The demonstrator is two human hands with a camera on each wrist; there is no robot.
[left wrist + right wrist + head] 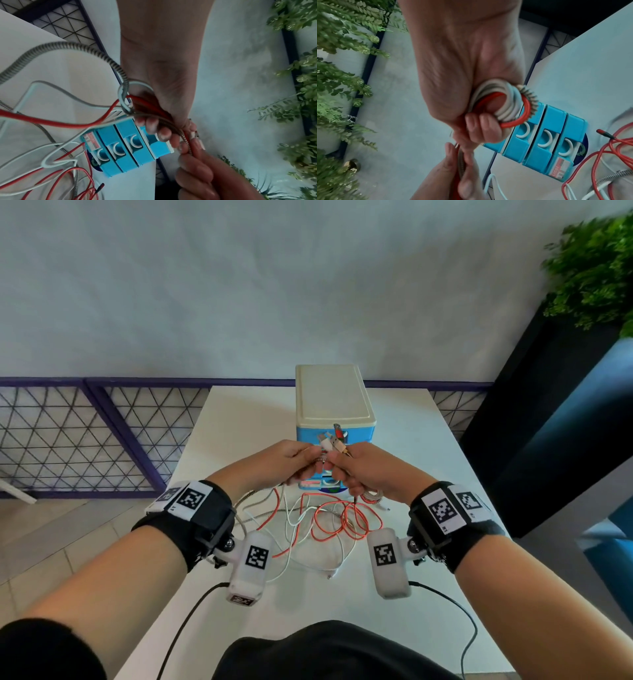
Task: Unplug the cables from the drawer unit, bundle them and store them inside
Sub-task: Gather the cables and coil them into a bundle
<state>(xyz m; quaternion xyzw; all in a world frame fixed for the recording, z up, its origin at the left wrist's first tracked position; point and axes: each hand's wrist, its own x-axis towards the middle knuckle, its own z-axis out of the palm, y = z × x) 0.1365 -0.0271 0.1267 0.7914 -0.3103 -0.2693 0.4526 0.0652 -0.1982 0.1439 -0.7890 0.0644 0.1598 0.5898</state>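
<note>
A blue drawer unit (334, 402) with a cream top stands at the middle of the white table (239, 419). Its three drawers (126, 147) are closed. Just in front of it both hands meet over a bunch of red, white and spring-wrapped cables. My left hand (301, 460) grips the bunch near the plug ends (334, 441), which stick up between the hands. My right hand (346, 470) holds small coiled loops (505, 105) of the same cables wound round its fingers. The rest of the cables (329, 518) lies in a loose tangle on the table below the hands.
A purple-framed mesh fence (85, 436) runs behind the table on the left. A dark planter (548, 405) with green plants (592, 268) stands close on the right. Black wrist-camera leads (185, 628) trail toward the table's near edge.
</note>
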